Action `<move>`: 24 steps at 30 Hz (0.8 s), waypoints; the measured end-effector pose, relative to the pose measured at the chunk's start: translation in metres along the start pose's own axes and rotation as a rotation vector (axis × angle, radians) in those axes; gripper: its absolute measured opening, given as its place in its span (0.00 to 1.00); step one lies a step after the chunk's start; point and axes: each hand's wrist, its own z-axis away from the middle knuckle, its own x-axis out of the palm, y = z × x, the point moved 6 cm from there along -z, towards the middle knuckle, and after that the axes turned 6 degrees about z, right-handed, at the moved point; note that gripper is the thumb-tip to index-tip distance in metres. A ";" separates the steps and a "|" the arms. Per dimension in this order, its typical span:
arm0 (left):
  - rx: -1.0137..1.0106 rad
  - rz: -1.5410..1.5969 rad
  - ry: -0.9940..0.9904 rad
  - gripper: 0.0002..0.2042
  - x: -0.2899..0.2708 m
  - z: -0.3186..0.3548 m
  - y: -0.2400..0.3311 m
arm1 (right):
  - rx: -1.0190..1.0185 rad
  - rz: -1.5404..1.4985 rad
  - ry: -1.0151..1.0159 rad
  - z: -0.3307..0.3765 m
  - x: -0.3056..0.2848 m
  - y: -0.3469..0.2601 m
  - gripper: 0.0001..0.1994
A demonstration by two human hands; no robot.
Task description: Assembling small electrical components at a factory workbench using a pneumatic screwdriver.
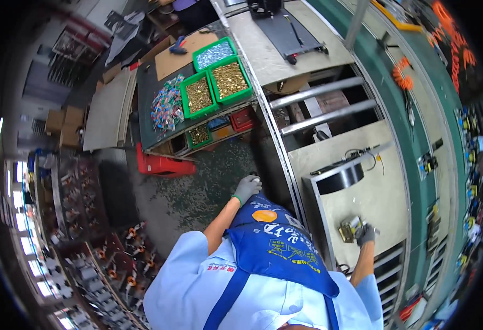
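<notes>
The right hand, in a grey fabric glove [366, 235], is at the 4 o'clock side of a compact, boxy metal part, brass-yellow and silver [350, 229], which is on a pale, flat bench top [357, 206]. The fingers meet or overlap the part's edge; whether they grasp it or only touch it, I cannot tell. The part looks nearly as broad as it is long; its long axis and the way it points are too small to make out. A small silvery piece [375, 230] shows just beyond the glove, toward 2 o'clock.

At 12 o'clock from the part stands a black, curved drum-like fixture [341, 180] with a grey edge, its length running from 8 to 2 o'clock.

The left hand, in a grey glove with a green cuff [247, 188], is near the upper end of a blue printed apron [277, 258]. Its fingers are curled; I cannot tell whether they are clenched on anything.

From that hand, green rectangular plastic trays [202, 114] of brass-coloured and silvery small pieces stand toward 11 o'clock, and a red plastic crate [164, 166] lies toward 10.
</notes>
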 end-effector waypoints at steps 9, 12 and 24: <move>0.420 -0.502 0.074 0.13 -0.068 -0.094 0.132 | -0.192 0.158 0.168 0.066 0.025 -0.024 0.13; 0.743 -0.715 0.182 0.13 -0.094 -0.132 0.218 | -0.459 0.062 0.311 0.114 0.044 -0.053 0.12; 0.522 -1.358 0.153 0.19 -0.102 -0.298 0.372 | -1.067 0.172 0.380 0.372 0.262 -0.095 0.15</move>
